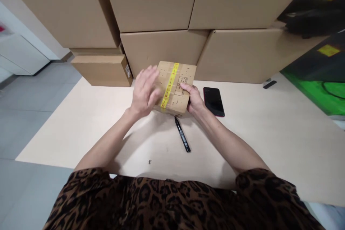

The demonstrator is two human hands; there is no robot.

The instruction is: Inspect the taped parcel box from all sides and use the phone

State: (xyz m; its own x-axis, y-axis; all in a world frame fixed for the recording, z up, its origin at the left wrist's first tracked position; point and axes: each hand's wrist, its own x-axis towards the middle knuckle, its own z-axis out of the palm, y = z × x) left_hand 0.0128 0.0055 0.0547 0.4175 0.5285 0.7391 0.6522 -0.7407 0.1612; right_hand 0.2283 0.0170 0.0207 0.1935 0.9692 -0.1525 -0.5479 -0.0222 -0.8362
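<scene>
A small cardboard parcel [176, 88] with a yellow printed tape band and a printed label stands tilted on the pale table [269, 133]. My right hand [194, 100] grips its lower right side, thumb on top. My left hand [145, 91] is blurred, its fingers spread at the parcel's left side and holding nothing. A black marker pen [182, 134] lies on the table just below the parcel, between my forearms. A black smartphone [214, 101] lies to the right of my right hand.
Large cardboard boxes [164, 48] are stacked along the table's far edge, with a smaller box [102, 70] at the left end. A black remote-like object [269, 84] lies at the far right, beside a green surface [315, 91]. A grey tiled floor [32, 129] lies beyond the left edge.
</scene>
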